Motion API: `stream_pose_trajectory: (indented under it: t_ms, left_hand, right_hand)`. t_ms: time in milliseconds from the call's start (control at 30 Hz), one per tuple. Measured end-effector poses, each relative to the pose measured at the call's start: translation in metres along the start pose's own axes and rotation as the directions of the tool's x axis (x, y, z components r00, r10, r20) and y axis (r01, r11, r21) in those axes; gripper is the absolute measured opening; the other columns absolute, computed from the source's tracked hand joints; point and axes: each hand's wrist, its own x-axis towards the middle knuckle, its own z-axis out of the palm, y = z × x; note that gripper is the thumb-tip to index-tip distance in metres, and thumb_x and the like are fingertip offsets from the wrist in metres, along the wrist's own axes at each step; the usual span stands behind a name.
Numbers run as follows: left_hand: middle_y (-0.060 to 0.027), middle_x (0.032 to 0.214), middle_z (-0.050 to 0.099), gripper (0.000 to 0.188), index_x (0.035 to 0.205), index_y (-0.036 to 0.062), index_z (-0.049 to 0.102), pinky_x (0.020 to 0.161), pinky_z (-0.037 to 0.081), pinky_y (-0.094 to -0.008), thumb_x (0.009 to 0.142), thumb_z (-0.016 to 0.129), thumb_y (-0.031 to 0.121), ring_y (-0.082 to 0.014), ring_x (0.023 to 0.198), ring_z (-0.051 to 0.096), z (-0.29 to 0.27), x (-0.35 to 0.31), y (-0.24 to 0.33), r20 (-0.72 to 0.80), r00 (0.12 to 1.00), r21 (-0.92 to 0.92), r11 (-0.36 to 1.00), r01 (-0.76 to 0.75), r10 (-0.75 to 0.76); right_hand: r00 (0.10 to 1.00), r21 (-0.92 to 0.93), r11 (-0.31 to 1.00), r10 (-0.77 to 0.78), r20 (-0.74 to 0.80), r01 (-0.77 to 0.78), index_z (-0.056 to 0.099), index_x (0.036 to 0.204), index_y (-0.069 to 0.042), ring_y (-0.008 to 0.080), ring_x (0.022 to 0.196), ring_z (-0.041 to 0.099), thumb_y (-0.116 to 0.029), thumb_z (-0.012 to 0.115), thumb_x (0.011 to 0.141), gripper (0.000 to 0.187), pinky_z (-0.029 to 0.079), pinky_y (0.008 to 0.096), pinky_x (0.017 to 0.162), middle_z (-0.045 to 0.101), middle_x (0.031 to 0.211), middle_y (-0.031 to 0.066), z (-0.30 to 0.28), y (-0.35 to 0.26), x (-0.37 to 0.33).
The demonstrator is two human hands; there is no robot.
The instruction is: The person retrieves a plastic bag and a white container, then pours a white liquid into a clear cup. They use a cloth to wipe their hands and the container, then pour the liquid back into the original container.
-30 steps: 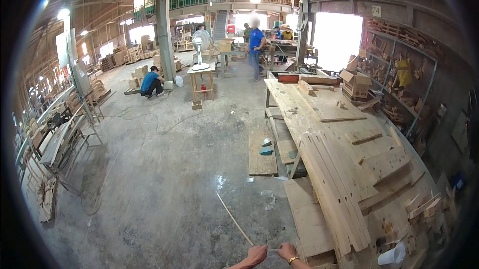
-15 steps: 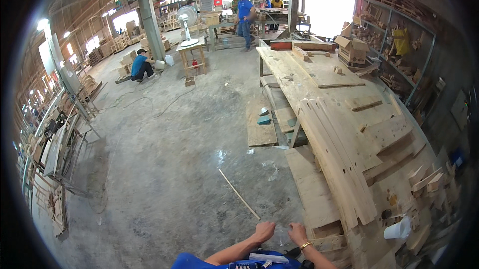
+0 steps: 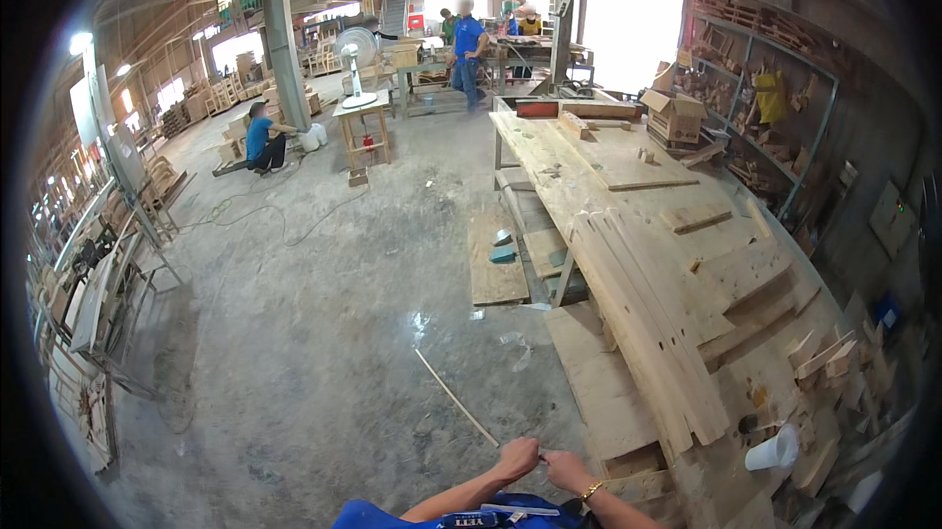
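Observation:
Low in the picture, in front of my blue shirt, my two hands are close together. My left hand [image 3: 517, 458] is closed, its fingers curled in. My right hand [image 3: 568, 471], with a gold band on the wrist, is closed too and almost meets the left. A small dark bit shows between them, too small to name. Beyond my left hand a thin pale wooden strip [image 3: 453, 395] lies on the concrete floor. To the right of my hands runs a long workbench [image 3: 579, 168], with several long, slotted wooden slats [image 3: 643, 303] lying side by side along its near edge.
On the bench are wood offcuts [image 3: 756, 269], a white plastic cup [image 3: 773, 450] on its side and a cardboard box [image 3: 673, 117]. Plywood sheets [image 3: 599, 372] lie beside the bench. A fan [image 3: 355, 68] stands on a small table. One person crouches at left; others stand far back.
My right hand has come in toward the left, closing the gap between them. The view has tilted up slightly, and the crouching person's head has lifted.

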Motion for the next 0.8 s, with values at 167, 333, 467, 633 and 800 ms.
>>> stream_pose_trajectory:
  t_ms: [167, 333, 467, 633, 800]
  left_hand:
    - [-0.0204, 0.075, 0.063, 0.019, 0.079, 0.0029, 0.064, 0.061, 0.049, -0.048, 0.075, 0.055, 0.019, -0.0383, 0.074, 0.062, 0.01, -0.001, -0.002, -0.074, 0.997, -0.077, 0.997, -0.015, 0.009]
    - [-0.0206, 0.073, 0.062, 0.022, 0.094, 0.0055, 0.057, 0.059, 0.048, -0.0494, 0.079, 0.051, 0.021, -0.0385, 0.071, 0.062, 0.007, 0.0, 0.009, -0.089, 0.995, -0.113, 0.993, 0.034, -0.044]
    - [-0.0203, 0.072, 0.062, 0.024, 0.1, 0.0078, 0.053, 0.056, 0.047, -0.0501, 0.08, 0.049, 0.019, -0.0384, 0.068, 0.062, 0.008, 0.005, 0.014, -0.163, 0.986, -0.136, 0.991, 0.01, -0.032]
    - [-0.0197, 0.072, 0.062, 0.028, 0.106, 0.0089, 0.05, 0.055, 0.046, -0.0502, 0.08, 0.048, 0.017, -0.038, 0.068, 0.062, 0.019, 0.003, 0.014, -0.122, 0.993, -0.095, 0.996, -0.005, -0.006]
    - [-0.0191, 0.07, 0.061, 0.029, 0.107, 0.0084, 0.047, 0.054, 0.045, -0.05, 0.079, 0.049, 0.015, -0.0388, 0.069, 0.061, 0.031, -0.016, 0.01, -0.034, 0.998, -0.049, 0.997, -0.057, 0.055]
  right_hand:
    - [0.988, 0.168, 0.984, 0.03, 0.149, -0.055, 0.057, 0.104, 0.001, 0.0338, 0.096, 0.058, -0.007, 0.043, 0.078, 0.03, 0.047, 0.0436, 0.079, 0.06, 0.099, 0.0241, 0.016, 0.005, 0.012]
    - [0.937, 0.989, -0.084, 0.317, 0.146, -0.126, 0.054, 0.079, -0.002, 0.0176, 0.068, 0.056, 0.0, 0.042, 0.08, 0.012, 0.049, 0.0344, 0.069, 0.055, 0.074, 0.0077, 0.031, 0.035, 0.038]
    - [0.986, 0.596, 0.794, 0.164, -0.017, -0.122, 0.057, 0.106, -0.004, 0.0294, 0.079, 0.06, -0.011, 0.048, 0.08, 0.028, 0.048, 0.0397, 0.07, 0.063, 0.09, 0.0171, 0.045, 0.066, 0.048]
    - [0.978, -0.128, 0.991, 0.062, 0.197, -0.037, 0.056, 0.108, -0.008, 0.0284, 0.082, 0.06, -0.015, 0.049, 0.083, 0.027, 0.048, 0.0383, 0.067, 0.063, 0.09, 0.0142, 0.054, 0.062, 0.048]
    - [0.907, 0.906, 0.295, 0.38, 0.18, -0.303, 0.048, 0.111, -0.016, 0.0183, 0.086, 0.055, -0.03, 0.05, 0.087, 0.028, 0.047, 0.037, 0.063, 0.055, 0.095, -0.0001, 0.047, 0.049, 0.047]
